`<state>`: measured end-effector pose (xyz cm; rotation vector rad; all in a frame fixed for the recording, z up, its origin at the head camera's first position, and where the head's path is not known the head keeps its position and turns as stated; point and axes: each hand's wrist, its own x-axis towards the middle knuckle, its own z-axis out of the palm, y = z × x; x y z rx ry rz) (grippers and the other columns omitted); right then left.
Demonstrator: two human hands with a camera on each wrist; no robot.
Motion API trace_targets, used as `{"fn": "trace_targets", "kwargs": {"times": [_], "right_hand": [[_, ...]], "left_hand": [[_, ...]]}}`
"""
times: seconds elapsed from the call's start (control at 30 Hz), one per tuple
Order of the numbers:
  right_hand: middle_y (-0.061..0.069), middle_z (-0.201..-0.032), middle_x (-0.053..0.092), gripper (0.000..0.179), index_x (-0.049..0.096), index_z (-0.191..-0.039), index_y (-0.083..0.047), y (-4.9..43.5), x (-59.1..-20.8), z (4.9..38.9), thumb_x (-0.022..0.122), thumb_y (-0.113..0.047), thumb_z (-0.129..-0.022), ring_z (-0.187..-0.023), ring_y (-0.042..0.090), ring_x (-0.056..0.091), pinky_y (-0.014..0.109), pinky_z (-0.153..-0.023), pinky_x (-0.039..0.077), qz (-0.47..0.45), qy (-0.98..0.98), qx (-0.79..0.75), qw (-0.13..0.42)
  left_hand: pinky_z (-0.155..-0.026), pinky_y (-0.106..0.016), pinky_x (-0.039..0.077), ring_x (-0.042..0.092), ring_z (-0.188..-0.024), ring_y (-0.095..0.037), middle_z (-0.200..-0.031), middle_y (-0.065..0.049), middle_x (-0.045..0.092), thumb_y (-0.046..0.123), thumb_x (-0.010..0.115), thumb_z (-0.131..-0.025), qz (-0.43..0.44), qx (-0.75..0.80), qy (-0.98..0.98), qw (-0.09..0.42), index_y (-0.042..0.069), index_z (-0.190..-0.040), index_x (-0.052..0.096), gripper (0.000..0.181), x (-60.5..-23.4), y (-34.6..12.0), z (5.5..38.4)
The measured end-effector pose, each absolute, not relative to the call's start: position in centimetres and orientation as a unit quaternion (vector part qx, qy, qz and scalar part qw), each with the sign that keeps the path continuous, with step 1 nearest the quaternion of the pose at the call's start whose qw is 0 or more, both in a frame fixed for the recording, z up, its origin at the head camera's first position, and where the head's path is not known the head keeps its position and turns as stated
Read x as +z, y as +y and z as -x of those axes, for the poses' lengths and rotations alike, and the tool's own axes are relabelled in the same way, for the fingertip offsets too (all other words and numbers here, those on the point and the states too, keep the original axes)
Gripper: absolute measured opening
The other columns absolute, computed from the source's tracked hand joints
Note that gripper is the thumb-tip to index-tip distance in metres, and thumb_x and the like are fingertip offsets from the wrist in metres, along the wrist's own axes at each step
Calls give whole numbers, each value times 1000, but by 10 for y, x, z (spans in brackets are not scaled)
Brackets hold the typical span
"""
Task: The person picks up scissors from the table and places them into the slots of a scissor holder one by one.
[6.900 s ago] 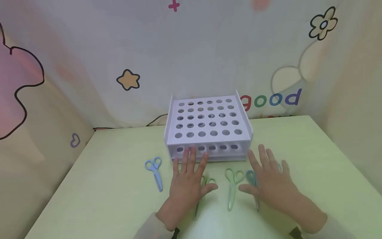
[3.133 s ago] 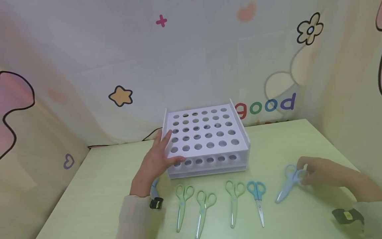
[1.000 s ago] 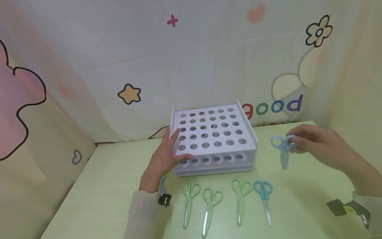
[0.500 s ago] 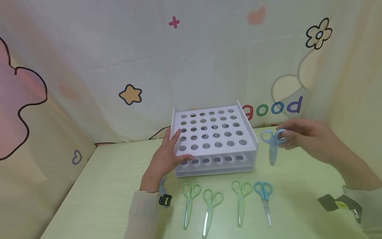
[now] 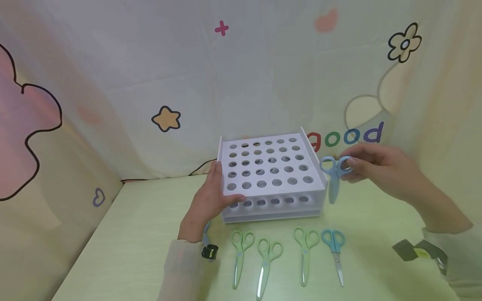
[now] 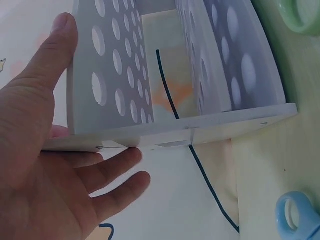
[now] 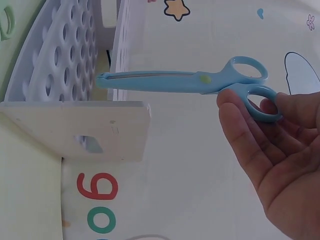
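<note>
My right hand (image 5: 388,171) pinches one finger loop of a pair of light blue scissors (image 5: 333,184), raised beside the right side of a white rack (image 5: 269,191) with rows of round holes. The blades point down in the head view, inside a blue cover. In the right wrist view, the covered tip of these scissors (image 7: 160,82) overlaps the rack's top edge. My left hand (image 5: 205,198) grips the rack's left side, thumb at the front top edge. Fingers lie along the outside of the side panel (image 6: 225,122) in the left wrist view.
In front of the rack lie green scissors (image 5: 240,255), more green scissors (image 5: 265,267), a third green pair (image 5: 305,255) and teal scissors (image 5: 335,244) with bare metal blades. Another blue pair (image 5: 206,236) is mostly hidden by my left wrist. A printed curtain (image 5: 263,83) hangs behind.
My right hand has taken the light blue scissors from the table at right, lifted them and carried them leftward to the rack. My left hand moved earlier onto the rack's left side and stays there.
</note>
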<state>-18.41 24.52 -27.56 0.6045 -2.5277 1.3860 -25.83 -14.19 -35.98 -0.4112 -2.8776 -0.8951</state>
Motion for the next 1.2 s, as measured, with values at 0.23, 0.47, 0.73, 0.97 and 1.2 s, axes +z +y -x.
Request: {"fn": "trace_targets", "kwargs": {"times": [0.23,0.47,0.73,0.97,1.2], "right_hand": [[10,-97,74,20,63,-119,8,238,-269,190,57,5,-100,-79,14,73,24,-72,56,-217,-846,476,101],[13,-98,72,19,63,-119,6,229,-266,194,56,3,-102,-81,13,73,25,-72,56,-224,-843,474,121],[9,-96,74,19,61,-118,10,221,-267,202,57,2,-101,-81,11,73,26,-72,56,-217,-828,500,132],[12,-97,74,19,62,-117,9,212,-268,206,58,1,-101,-80,10,73,27,-72,57,-197,-827,510,128],[23,-105,70,20,61,-120,7,208,-271,211,57,-2,-103,-84,11,73,25,-73,56,-171,-847,493,100]], "left_hand": [[-69,-35,46,56,-94,-24,-155,-5,29,49,88,-75,135,-293,-944,66,11,-162,10,123,-357,-140,256],[-74,-38,47,55,-102,-26,-165,-4,17,50,87,-76,134,-283,-948,59,7,-162,8,124,-358,-140,258],[-81,-40,48,54,-108,-28,-169,-4,7,53,85,-77,126,-278,-951,45,6,-163,6,126,-356,-140,258],[-84,-42,48,53,-112,-29,-169,-5,4,50,86,-77,124,-285,-950,43,5,-162,6,125,-356,-140,258],[-87,-43,47,52,-115,-30,-170,-4,1,53,85,-77,125,-280,-951,41,4,-162,5,126,-357,-141,258]]}}
